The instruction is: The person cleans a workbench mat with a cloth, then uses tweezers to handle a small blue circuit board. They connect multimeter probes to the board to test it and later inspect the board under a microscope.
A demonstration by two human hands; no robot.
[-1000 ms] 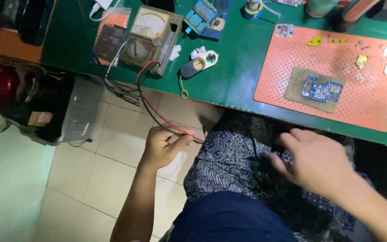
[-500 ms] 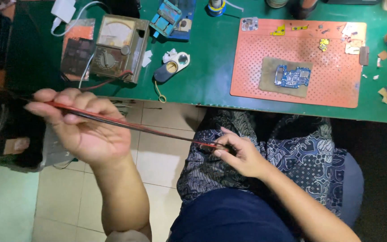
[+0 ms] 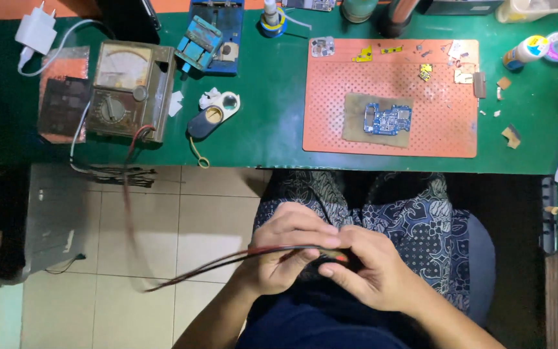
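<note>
Over our lap, our left hand (image 3: 285, 255) and right hand (image 3: 366, 274) are both closed on the probe ends of the red and black test leads (image 3: 227, 260), fingers pinched around them where the hands meet. The leads sag in a blurred loop over the tiled floor (image 3: 163, 245); we judge a tug could snag them. Farther off, that pull might drag the analog multimeter (image 3: 127, 90) off the green bench (image 3: 266, 116).

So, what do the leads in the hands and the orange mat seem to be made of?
Leads: probably wire in flexible plastic or rubber sheath, red and black; they bend in a loose curve. Mat: likely silicone or rubber, matte, with a moulded grid of dots.
</note>
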